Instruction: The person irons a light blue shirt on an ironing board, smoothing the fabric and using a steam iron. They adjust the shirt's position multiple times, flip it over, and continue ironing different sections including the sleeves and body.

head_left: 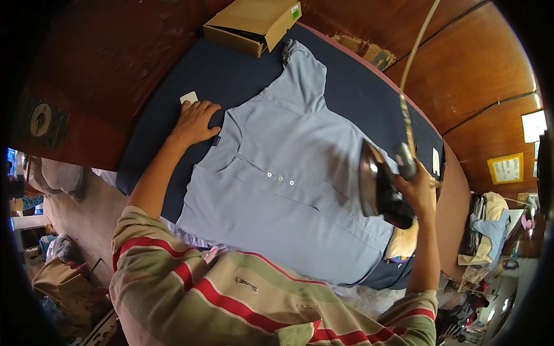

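A light blue shirt (288, 190) with a short button placket lies spread flat on a dark blue padded ironing table (219, 75). My left hand (193, 122) rests palm down at the shirt's collar edge, fingers spread, beside a small white card (188, 97). My right hand (418, 190) grips the black handle of a clothes iron (378, 187), lifted off the shirt with its shiny soleplate tilted up toward the left. A cream cord (412, 63) runs up from the iron to the top of the view.
A cardboard box (254, 23) sits at the table's far end. Wooden panel walls surround the table. Folded yellow cloth (404, 242) lies under the iron hand. Piles of clothes (487, 230) lie at the right, bags and bundles at the lower left.
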